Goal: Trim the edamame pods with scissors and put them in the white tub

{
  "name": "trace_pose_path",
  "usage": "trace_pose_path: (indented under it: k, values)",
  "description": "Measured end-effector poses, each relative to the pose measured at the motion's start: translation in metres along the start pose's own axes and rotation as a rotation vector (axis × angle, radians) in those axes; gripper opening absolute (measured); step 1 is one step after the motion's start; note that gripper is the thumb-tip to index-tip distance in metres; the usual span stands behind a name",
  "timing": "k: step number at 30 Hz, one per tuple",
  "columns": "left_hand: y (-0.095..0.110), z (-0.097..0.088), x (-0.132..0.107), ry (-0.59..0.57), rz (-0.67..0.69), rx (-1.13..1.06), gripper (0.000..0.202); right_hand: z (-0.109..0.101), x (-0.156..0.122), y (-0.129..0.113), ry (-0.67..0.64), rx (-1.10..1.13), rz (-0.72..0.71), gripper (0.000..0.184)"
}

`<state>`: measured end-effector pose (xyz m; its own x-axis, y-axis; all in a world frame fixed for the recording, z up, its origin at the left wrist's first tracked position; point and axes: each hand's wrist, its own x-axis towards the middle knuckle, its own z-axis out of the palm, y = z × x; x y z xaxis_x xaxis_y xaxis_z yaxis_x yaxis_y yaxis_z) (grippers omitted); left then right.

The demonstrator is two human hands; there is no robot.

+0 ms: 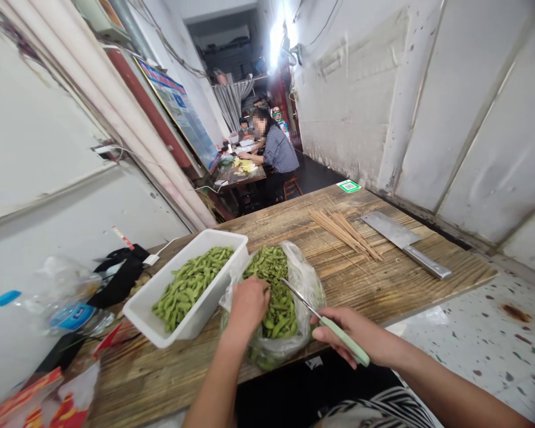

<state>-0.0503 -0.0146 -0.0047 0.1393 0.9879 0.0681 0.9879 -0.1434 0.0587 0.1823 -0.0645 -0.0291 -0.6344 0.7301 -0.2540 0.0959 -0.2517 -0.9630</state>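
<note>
A clear plastic bag point(310, 270), its mouth spread wide, holds green edamame pods point(279, 309) right in front of me. My left hand point(250, 300) reaches over the bag's left side, fingers curled down at the pods; what they pinch, if anything, is hidden. In my right hand point(345, 333) is a pair of scissors point(345, 340) with pale green handles, its blades pointing up and left over the bag. Left of the bag, a white plastic tub point(160, 336) contains more edamame pods point(191, 285).
On the wooden table point(267, 223) lie thin wooden skewers point(345, 232) and a cleaver point(405, 241) at the right. A water bottle point(71, 315) and red packaging point(66, 398) crowd the left. Farther back, a person point(279, 148) sits at another table point(249, 176).
</note>
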Motion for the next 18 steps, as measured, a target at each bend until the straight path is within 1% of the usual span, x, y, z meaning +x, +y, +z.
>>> trace_pose_path:
  k: [3,7,9,10,12,14,15,17,18]
  values:
    - [-0.007,-0.004,0.000,-0.002,-0.028,0.019,0.033,-0.001,0.001,0.000,-0.008,-0.016,-0.004,0.041]
    - [-0.004,-0.004,-0.002,-0.068,-0.038,0.081,0.023,-0.001,0.002,0.002,-0.010,-0.021,-0.008,0.041]
    - [-0.002,-0.003,-0.001,-0.066,-0.023,0.110,0.022,-0.002,0.003,0.003,-0.010,-0.016,-0.014,0.041]
    - [-0.001,-0.004,0.000,-0.046,-0.020,0.099,0.022,-0.003,0.003,0.004,-0.009,-0.014,-0.016,0.041]
    - [-0.002,-0.005,0.001,0.029,-0.024,-0.015,0.023,-0.003,0.002,0.004,-0.004,-0.014,-0.018,0.042]
    - [-0.003,-0.009,0.000,0.107,-0.019,-0.256,0.023,-0.004,0.002,0.004,-0.002,-0.026,-0.020,0.042]
    - [-0.004,-0.011,-0.001,0.129,-0.024,-0.397,0.023,-0.004,0.001,0.004,-0.003,-0.036,-0.020,0.043]
    - [-0.003,-0.014,-0.005,0.120,-0.056,-0.634,0.024,-0.004,0.001,0.003,-0.010,-0.058,-0.022,0.043]
    - [-0.002,-0.015,-0.008,0.101,-0.088,-0.714,0.025,-0.003,0.001,0.002,-0.014,-0.068,-0.024,0.043]
